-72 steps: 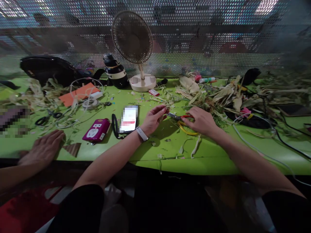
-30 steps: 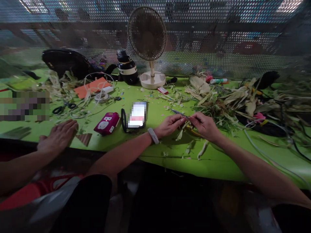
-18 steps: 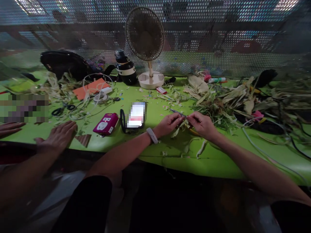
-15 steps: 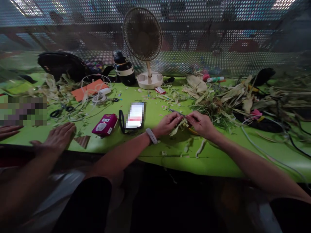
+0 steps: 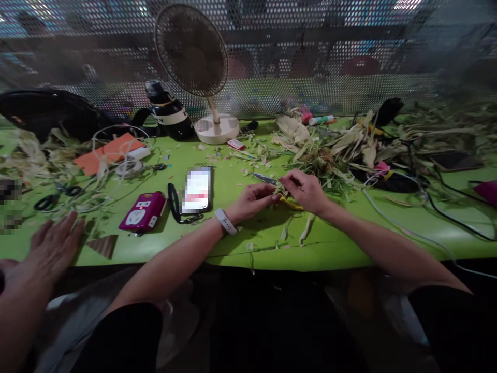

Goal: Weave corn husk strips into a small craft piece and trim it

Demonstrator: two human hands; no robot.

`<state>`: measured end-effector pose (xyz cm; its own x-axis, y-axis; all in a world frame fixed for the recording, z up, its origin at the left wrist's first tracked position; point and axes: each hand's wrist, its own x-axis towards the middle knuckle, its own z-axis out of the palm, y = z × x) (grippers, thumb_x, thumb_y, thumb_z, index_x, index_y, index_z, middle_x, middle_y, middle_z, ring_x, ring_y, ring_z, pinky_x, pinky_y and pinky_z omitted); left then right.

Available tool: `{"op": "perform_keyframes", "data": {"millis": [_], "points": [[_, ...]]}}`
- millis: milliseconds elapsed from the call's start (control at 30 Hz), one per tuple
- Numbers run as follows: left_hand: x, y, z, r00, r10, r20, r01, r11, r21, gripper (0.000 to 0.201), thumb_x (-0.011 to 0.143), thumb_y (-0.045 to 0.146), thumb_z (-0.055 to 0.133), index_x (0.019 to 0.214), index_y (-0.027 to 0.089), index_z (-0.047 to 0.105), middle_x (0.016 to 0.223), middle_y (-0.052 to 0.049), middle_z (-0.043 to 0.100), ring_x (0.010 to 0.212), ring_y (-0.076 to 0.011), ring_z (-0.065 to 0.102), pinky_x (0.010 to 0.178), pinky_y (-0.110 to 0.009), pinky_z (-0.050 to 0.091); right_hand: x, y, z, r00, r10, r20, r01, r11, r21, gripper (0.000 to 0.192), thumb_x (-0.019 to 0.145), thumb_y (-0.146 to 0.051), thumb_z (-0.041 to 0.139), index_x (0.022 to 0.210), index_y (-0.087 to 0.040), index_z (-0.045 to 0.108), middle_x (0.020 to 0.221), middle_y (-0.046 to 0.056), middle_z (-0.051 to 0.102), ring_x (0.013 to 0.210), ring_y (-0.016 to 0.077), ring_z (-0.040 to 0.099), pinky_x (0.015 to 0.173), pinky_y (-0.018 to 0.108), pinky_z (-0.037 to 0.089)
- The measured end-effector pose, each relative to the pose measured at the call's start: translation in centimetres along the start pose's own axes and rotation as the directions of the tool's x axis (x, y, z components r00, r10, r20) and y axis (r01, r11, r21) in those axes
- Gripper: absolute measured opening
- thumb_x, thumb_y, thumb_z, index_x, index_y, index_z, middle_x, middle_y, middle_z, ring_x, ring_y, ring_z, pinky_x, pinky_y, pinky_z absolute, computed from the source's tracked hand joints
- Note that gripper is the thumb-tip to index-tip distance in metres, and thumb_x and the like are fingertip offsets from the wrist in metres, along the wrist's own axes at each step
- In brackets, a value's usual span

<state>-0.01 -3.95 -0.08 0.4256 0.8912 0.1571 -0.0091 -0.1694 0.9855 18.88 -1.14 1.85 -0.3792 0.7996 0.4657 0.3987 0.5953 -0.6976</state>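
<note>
My left hand (image 5: 251, 201), with a pale watch band (image 5: 225, 221) on its wrist, is closed in a pinch just above the green table. My right hand (image 5: 305, 190) is closed beside it, its fingertips close to those of the left. Between the fingertips is a small pale green piece of corn husk (image 5: 280, 189), partly hidden by the fingers. Beneath the hands lies a pair of scissors (image 5: 265, 178), blades pointing left and yellow handle partly covered. Husk scraps (image 5: 306, 228) lie in front of the hands.
A heap of dried husks (image 5: 330, 155) and cables fill the right side. Left are a phone (image 5: 197, 190), a magenta device (image 5: 142, 212) and black scissors (image 5: 58, 196). A fan (image 5: 216, 129) and bottle (image 5: 171, 116) stand behind. Another person's hand (image 5: 54, 243) rests far left.
My view has swung right, so the table's things appear further left. The leafy piece that hung below my fingers no longer shows there. The scissors under my hands have stayed in place.
</note>
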Motion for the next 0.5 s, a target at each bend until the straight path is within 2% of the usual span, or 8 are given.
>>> {"op": "perform_keyframes", "data": {"millis": [100, 200, 300, 367, 433, 500], "points": [[-0.1, 0.4, 0.0, 0.999, 0.027, 0.027, -0.029, 0.999, 0.044, 0.035, 0.081, 0.046, 0.065, 0.089, 0.012, 0.066, 0.074, -0.005, 0.068, 0.063, -0.0112, 0.061, 0.063, -0.025, 0.049, 0.1, 0.1, 0.2, 0.996, 0.079, 0.052, -0.085, 0.989, 0.124, 0.046, 0.085, -0.064, 0.050, 0.073, -0.020, 0.053, 0.057, -0.003, 0.052, 0.051, 0.0102, 0.045, 0.051, 0.024, 0.037], [-0.2, 1.0, 0.0, 0.996, 0.070, 0.060, -0.072, 0.997, 0.039, 0.033, 0.083, 0.044, 0.065, 0.087, 0.012, 0.066, 0.071, -0.004, 0.068, 0.061, -0.0115, 0.062, 0.063, -0.025, 0.050, 0.3, 0.0, 0.4, 0.977, 0.153, 0.148, -0.194, 0.927, 0.321, 0.050, 0.079, -0.071, 0.052, 0.070, -0.021, 0.049, 0.057, -0.003, 0.051, 0.049, 0.0102, 0.048, 0.048, 0.024, 0.041], [-0.2, 1.1, 0.0, 0.994, 0.085, 0.062, -0.087, 0.996, 0.025, 0.032, 0.082, 0.043, 0.066, 0.086, 0.012, 0.066, 0.071, -0.004, 0.067, 0.063, -0.0118, 0.063, 0.063, -0.025, 0.051, 0.6, 0.0, 0.4, 0.960, 0.175, 0.220, -0.254, 0.873, 0.416, 0.053, 0.074, -0.073, 0.056, 0.069, -0.021, 0.047, 0.056, -0.004, 0.049, 0.047, 0.0100, 0.050, 0.046, 0.024, 0.044], [-0.2, 0.9, 0.0, 0.997, 0.060, 0.044, -0.060, 0.998, -0.005, 0.034, 0.079, 0.043, 0.069, 0.093, 0.012, 0.066, 0.072, -0.004, 0.068, 0.063, -0.0114, 0.063, 0.062, -0.024, 0.051, 0.7, 0.0, 0.2, 0.963, 0.187, 0.194, -0.254, 0.869, 0.425, 0.052, 0.073, -0.072, 0.058, 0.069, -0.021, 0.048, 0.055, -0.005, 0.048, 0.046, 0.0094, 0.049, 0.045, 0.024, 0.045], [-0.1, 0.7, -0.1, 0.999, 0.004, 0.034, -0.002, 0.999, -0.044, 0.038, 0.078, 0.044, 0.070, 0.098, 0.013, 0.065, 0.073, -0.004, 0.069, 0.062, -0.0108, 0.063, 0.061, -0.024, 0.051, 0.7, 0.1, 0.0, 0.974, 0.196, 0.115, -0.226, 0.882, 0.413, 0.051, 0.073, -0.071, 0.060, 0.069, -0.021, 0.049, 0.055, -0.005, 0.047, 0.045, 0.0091, 0.048, 0.045, 0.024, 0.045], [-0.1, 0.5, -0.2, 0.998, -0.046, 0.044, 0.048, 0.998, -0.049, 0.037, 0.078, 0.044, 0.069, 0.096, 0.012, 0.065, 0.072, -0.003, 0.068, 0.060, -0.0104, 0.063, 0.060, -0.024, 0.052, 0.8, 0.3, -0.2, 0.979, 0.198, 0.048, -0.201, 0.895, 0.398, 0.051, 0.072, -0.071, 0.060, 0.068, -0.022, 0.049, 0.055, -0.005, 0.046, 0.045, 0.0093, 0.048, 0.044, 0.025, 0.045]]}}
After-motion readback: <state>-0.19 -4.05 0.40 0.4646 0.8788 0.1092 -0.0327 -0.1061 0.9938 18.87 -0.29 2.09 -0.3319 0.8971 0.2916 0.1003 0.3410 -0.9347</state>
